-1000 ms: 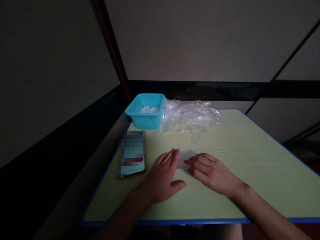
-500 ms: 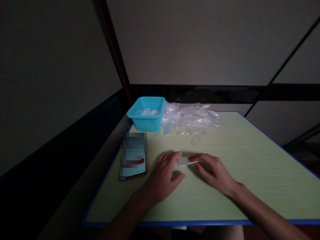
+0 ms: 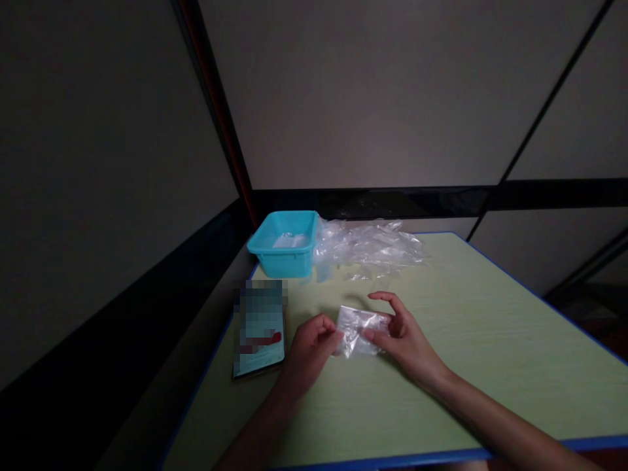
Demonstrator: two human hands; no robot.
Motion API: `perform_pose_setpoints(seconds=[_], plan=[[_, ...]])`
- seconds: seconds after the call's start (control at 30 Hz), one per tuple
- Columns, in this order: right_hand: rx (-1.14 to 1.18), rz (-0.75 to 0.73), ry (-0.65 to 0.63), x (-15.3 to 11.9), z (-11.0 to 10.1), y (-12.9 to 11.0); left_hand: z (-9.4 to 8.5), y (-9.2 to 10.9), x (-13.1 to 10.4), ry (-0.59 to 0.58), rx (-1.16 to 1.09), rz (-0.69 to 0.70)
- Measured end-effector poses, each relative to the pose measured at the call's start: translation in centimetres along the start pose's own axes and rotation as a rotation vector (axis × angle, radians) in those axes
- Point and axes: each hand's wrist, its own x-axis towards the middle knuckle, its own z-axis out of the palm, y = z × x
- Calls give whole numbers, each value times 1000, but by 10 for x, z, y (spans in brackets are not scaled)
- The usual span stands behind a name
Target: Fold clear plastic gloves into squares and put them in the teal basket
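A small clear plastic bag (image 3: 357,332), shiny and creased, is held upright between my two hands above the table. My left hand (image 3: 314,343) pinches its left edge between thumb and fingers. On the other side, the thumb of my right hand (image 3: 405,337) presses the bag's front with fingers behind it, while the index finger is raised and curved away. Whether something white lies inside the bag is hard to make out through the glare.
A turquoise plastic basket (image 3: 287,261) with white and clear pieces inside stands at the back left. Beside it lies a heap of clear plastic bags (image 3: 373,243). A phone (image 3: 260,333) with a lit, blurred screen rests by the left edge of the pale table (image 3: 495,366). Walls stand behind and to the left.
The thin white flat piece between my hands has turned up, showing the wide face of a plastic bag. My left hand has closed on its edge. The camera view has shifted slightly.
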Motion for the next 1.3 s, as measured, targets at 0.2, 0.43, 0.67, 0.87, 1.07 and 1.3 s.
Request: perform_pose_setpoints(seconds=[0.2,0.43,0.67,0.87,1.07,1.3], plan=[[-85,31,45,-1,2,6,2,-8,0,-13,-45,-14],[-139,34,26,-2,0,2,4,3,-5,29,-91,124],[-120,11,1,-1,-2,6,0,3,-4,7,86,64],[-15,0,-6,-3,-2,5,1,12,-7,72,110,33],[-64,0,7,-1,-6,12,2,15,-8,78,61,-25],[-32,95,-1,-1,-5,13,3,16,-9,62,49,-40]])
